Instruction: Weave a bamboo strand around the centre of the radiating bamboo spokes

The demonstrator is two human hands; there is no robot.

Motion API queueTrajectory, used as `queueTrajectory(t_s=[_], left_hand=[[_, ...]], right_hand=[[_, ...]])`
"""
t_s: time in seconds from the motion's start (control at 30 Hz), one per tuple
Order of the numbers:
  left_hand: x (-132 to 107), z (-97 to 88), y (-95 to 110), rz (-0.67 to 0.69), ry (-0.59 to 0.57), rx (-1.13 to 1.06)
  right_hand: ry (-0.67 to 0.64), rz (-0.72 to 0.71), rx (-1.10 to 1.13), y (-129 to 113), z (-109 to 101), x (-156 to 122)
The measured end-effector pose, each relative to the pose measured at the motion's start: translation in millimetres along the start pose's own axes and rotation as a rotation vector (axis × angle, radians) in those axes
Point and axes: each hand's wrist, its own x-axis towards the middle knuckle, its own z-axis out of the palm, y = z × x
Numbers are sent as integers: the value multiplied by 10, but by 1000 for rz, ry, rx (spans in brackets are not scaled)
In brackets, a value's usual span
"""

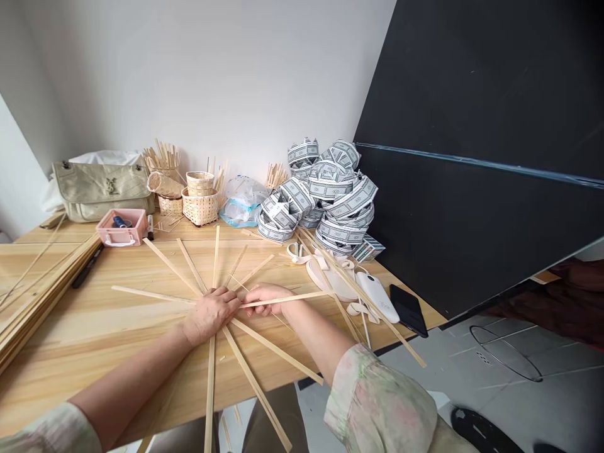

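Note:
Flat bamboo strips [255, 384] fan out like spokes on the wooden table, crossing at a centre beneath my left hand [214, 313]. That hand is closed over the crossing, its fingers pressed down on the strips and covering the centre. Just right of it, my right hand [268, 298] is pinched shut close to the centre. A much thinner bamboo strip [240, 282] passes through its fingers. One wide spoke [302, 297] lies across the front of the right hand. The fingertips of both hands nearly meet and are partly hidden.
A bundle of long strips [51, 296] lies at left, beside a pink box [123, 228] and a handbag [104, 189]. Small woven baskets [201, 207] and patterned ribbon rolls [330, 189] stand behind. Loose strips, scissors [298, 253] and a black phone [408, 309] are at right.

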Motion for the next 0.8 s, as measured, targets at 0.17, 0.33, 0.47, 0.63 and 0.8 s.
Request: queueTrajectory(t_s=[0.17,0.33,0.47,0.63,0.8], left_hand=[[-8,5,-6,-16,15,-3],[-10,33,-10,-27,35,-15],[-23,36,-30,0,53,-40],[-39,37,-62,163,120,-202],[-29,38,-61,190,163,-233]], right_hand=[[-63,-35,8,103,-54,-65],[-72,-34,108,263,-9,-196],[-95,58,192,292,73,-229],[-201,83,272,278,111,-180],[-217,62,287,301,99,-179]])
